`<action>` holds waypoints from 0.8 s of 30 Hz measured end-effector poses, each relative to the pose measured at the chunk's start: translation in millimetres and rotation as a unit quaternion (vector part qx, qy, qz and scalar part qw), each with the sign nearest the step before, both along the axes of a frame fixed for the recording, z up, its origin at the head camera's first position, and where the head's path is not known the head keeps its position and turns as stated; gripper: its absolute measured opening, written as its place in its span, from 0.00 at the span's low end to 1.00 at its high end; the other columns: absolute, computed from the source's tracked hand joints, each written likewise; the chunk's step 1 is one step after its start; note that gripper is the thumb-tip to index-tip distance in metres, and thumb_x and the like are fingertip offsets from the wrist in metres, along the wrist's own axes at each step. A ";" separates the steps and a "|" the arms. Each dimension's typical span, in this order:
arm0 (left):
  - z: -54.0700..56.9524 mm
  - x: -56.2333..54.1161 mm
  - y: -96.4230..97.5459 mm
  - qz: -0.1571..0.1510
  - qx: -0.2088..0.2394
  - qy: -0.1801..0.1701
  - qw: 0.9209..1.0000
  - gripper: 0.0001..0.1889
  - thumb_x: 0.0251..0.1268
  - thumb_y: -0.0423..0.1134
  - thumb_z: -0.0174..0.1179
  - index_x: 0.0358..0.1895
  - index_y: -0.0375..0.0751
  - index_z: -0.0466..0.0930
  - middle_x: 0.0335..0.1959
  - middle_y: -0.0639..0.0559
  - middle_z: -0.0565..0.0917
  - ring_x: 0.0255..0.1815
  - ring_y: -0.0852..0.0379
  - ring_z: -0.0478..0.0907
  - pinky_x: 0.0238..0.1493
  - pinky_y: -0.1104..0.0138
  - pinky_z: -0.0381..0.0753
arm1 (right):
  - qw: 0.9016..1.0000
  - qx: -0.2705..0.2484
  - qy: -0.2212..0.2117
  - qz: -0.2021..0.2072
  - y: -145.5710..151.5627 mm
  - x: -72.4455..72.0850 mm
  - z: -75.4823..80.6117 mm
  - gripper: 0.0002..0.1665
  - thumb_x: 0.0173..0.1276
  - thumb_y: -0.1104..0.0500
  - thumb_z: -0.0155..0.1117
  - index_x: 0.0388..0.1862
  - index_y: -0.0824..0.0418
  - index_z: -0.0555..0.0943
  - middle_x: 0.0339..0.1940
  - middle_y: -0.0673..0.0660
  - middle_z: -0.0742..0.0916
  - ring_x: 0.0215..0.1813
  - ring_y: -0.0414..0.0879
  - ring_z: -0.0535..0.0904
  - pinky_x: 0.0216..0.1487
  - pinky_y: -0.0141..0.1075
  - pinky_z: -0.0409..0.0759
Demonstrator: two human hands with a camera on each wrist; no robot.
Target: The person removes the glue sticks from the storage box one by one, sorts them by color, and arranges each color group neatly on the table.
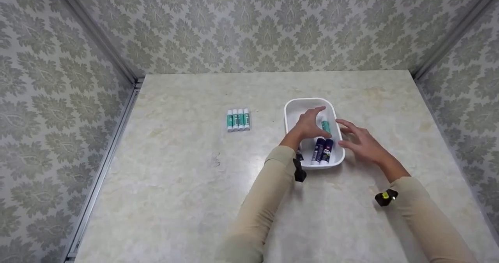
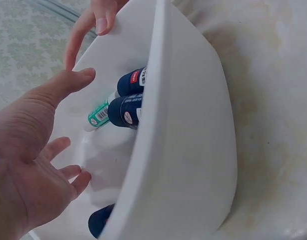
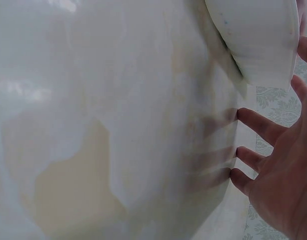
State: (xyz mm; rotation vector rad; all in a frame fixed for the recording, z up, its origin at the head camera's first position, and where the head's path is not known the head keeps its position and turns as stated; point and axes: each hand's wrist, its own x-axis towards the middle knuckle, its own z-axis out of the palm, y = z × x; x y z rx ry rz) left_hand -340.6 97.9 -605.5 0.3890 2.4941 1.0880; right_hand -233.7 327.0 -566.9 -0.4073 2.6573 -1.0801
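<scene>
A white plastic bin (image 1: 290, 117) stands right of the table's middle. Inside it lie a green-and-white glue stick (image 1: 325, 125) and two dark blue glue sticks (image 1: 318, 150) side by side; another dark blue one (image 2: 100, 220) shows partly in the left wrist view. My left hand (image 1: 308, 126) reaches over the bin with thumb and fingers spread apart, holding nothing. My right hand (image 1: 362, 144) is at the bin's right wall, its fingers extended and thumb near the rim. In the right wrist view its lower fingers (image 3: 263, 126) are spread beside the bin.
Left of the bin, a row of several green-and-white glue sticks (image 1: 238, 120) lies in a clear pack on the marbled table (image 1: 175, 200). Patterned panels (image 1: 249, 29) enclose the table at the back and sides.
</scene>
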 end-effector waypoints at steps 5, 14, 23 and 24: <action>29.9 23.9 -2.1 0.025 -0.031 -0.024 0.999 0.55 0.59 0.54 0.86 0.89 0.73 0.64 0.89 0.55 0.69 0.89 0.50 0.62 0.90 0.54 0.68 | 1.000 -0.007 0.011 0.006 1.3 0.3 -0.9 0.45 0.86 0.46 0.67 0.94 0.45 0.59 0.84 0.75 0.77 0.90 0.77 0.61 0.85 0.85 0.48; 53.5 44.5 -5.0 0.043 -0.078 0.000 0.996 0.51 0.60 0.56 0.85 0.87 0.71 0.69 0.86 0.52 0.71 0.83 0.51 0.63 0.82 0.56 0.70 | 1.000 -0.011 0.017 0.008 1.3 -1.5 -0.6 0.45 0.86 0.47 0.67 0.94 0.47 0.60 0.84 0.76 0.78 0.90 0.78 0.61 0.85 0.85 0.49; 40.6 28.2 6.4 0.057 -0.110 -0.042 0.991 0.51 0.58 0.56 0.86 0.86 0.75 0.69 0.88 0.56 0.67 0.84 0.54 0.61 0.83 0.59 0.68 | 0.998 -0.033 0.041 0.022 1.8 -2.6 -3.5 0.44 0.85 0.54 0.68 0.93 0.51 0.63 0.79 0.77 0.81 0.87 0.77 0.68 0.88 0.82 0.51; 41.0 28.8 6.5 0.058 -0.109 -0.042 0.991 0.51 0.59 0.56 0.86 0.86 0.74 0.70 0.88 0.55 0.67 0.85 0.54 0.60 0.84 0.58 0.67 | 0.999 -0.030 0.040 0.020 1.7 -2.5 -3.1 0.44 0.85 0.53 0.68 0.93 0.51 0.62 0.80 0.77 0.81 0.87 0.78 0.68 0.87 0.82 0.50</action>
